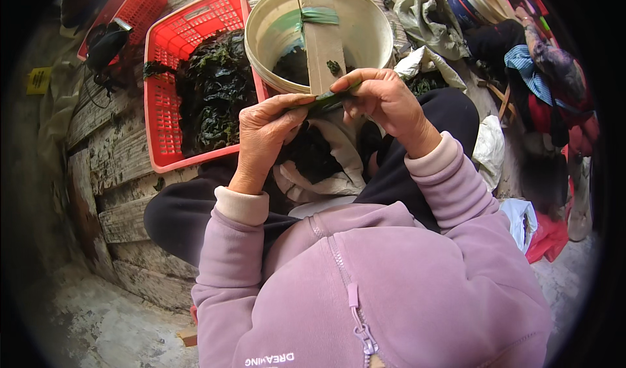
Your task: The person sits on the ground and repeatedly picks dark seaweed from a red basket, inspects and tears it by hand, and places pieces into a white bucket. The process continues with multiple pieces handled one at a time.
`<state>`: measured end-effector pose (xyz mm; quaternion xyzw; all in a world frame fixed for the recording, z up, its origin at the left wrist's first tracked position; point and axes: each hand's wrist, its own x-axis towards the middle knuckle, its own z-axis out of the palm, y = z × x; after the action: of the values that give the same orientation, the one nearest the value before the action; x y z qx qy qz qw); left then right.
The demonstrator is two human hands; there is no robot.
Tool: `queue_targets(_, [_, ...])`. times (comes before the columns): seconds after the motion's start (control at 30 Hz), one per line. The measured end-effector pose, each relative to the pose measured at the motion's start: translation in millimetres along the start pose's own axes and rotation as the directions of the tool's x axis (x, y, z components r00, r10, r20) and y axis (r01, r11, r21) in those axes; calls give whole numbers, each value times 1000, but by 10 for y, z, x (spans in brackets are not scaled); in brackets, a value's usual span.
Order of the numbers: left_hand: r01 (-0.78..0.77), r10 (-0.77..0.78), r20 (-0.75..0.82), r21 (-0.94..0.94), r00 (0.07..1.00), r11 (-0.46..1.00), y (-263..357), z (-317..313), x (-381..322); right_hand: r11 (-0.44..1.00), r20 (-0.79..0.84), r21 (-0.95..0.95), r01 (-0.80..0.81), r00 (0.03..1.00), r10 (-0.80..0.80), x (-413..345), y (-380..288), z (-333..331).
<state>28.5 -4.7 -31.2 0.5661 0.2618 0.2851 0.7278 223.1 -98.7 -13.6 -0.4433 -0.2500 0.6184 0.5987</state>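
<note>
Between both hands a dark green piece of seaweed (pixel 328 102) is stretched, held in front of the near rim of a round plastic bucket (pixel 381 21). My left hand (pixel 276 123) pinches its left end with thumb and fingers. The other end is pinched by my right hand (pixel 386 101). A flat wooden board (pixel 323 45), bound with green strapping, lies across the bucket and carries a small scrap of seaweed (pixel 333 67). Dark seaweed also lies inside the bucket. Under my hands, an open woven sack (pixel 342 160) holds more dark seaweed, partly hidden by the hands.
A red plastic crate (pixel 159 143) heaped with seaweed (pixel 212 94) stands left of the bucket, with another red crate (pixel 142 6) behind it. Woven sacks (pixel 430 23) lie at the right. Farther right a person (pixel 557 65) sits near a white-and-blue bucket (pixel 472 6). Wooden planks (pixel 122 143) form the surface.
</note>
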Motion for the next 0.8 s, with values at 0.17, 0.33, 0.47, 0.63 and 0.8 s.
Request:
queue_targets(0.17, [-329, 300, 137, 382, 944, 864, -28, -4, 81, 998, -18, -53, -29, 999, 28, 64, 41, -62])
queue_targets(0.33, [-457, 423, 203, 572, 883, 681, -57, -86, 119, 874, -43, -483, -49, 999, 32, 109, -11, 6])
queue_targets(0.47, [-474, 451, 192, 565, 872, 675, -179, -152, 130, 816, -30, -579, -13, 1000, -5, 93, -142, 83])
queue_targets(0.63, [-104, 338, -317, 575, 886, 812, -296, -189, 42, 982, -59, -181, 61, 996, -73, 120, -216, 257])
queue_targets(0.8, [441, -397, 193, -366, 897, 819, -205, -67, -176, 973, -37, -152, 176, 982, -183, 77, -167, 405])
